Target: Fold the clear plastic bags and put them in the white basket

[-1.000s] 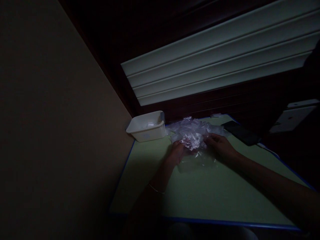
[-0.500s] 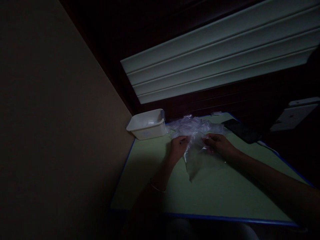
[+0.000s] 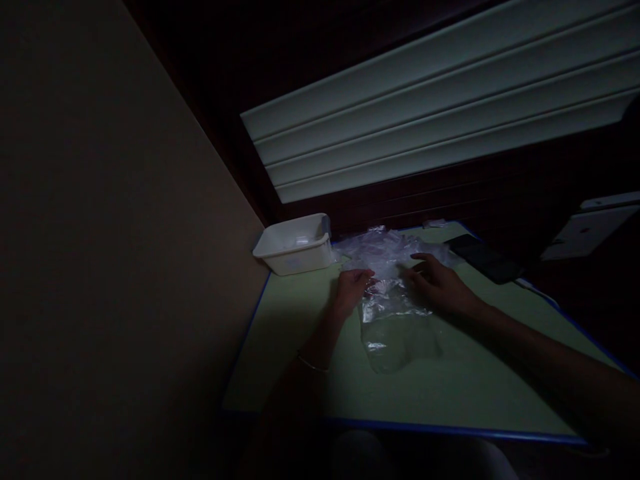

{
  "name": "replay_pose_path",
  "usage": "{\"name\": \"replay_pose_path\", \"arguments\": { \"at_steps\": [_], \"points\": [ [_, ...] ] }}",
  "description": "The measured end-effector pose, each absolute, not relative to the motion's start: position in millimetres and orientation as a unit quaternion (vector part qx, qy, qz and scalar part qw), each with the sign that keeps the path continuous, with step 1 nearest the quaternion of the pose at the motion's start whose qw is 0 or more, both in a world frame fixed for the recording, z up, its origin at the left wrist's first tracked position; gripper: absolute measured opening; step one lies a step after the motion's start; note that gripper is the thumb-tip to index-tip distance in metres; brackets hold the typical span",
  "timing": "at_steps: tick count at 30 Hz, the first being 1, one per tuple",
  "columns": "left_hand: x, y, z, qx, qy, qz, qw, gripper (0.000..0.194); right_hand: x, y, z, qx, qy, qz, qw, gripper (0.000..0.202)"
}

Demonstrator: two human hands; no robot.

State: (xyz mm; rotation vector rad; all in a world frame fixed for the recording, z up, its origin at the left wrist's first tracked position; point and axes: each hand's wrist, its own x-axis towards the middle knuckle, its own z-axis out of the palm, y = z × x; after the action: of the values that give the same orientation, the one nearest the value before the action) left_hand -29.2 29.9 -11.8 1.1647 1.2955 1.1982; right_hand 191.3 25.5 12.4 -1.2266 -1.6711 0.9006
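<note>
The single view comes from the person's head, at the near side of the table, facing forward and down toward a slatted panel beyond. It stands back enough to take in most of the tabletop, with the left hand and right hand right of centre and a wall filling the left.

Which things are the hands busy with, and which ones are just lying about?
In use:
clear plastic bag, held by the left hand, right hand close by
pile of clear plastic just behind, probably

Just lying about, it seems:
white bin
black phone-like device
white cable
</note>
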Motion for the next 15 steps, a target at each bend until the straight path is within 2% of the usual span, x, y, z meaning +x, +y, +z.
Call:
{"name": "replay_pose_path", "arguments": {
  "at_steps": [4,8,12,15],
  "points": [
    [-31,28,-15,0.590,0.547,0.463,0.372,0.026,196,29,7,-0.460,-0.717,0.324,0.412,0.041],
    [-34,27,-13,0.672,0.548,0.438,0.234,0.033,201,34,2,-0.426,-0.778,0.269,0.375,0.030],
    [-42,31,-11,0.681,0.570,0.408,0.213,0.033,202,34,5,-0.403,-0.830,0.240,0.302,0.028],
    [-49,35,-9,0.671,0.596,0.393,0.200,0.034,201,32,8,-0.388,-0.850,0.224,0.279,0.028]
  ]
}}
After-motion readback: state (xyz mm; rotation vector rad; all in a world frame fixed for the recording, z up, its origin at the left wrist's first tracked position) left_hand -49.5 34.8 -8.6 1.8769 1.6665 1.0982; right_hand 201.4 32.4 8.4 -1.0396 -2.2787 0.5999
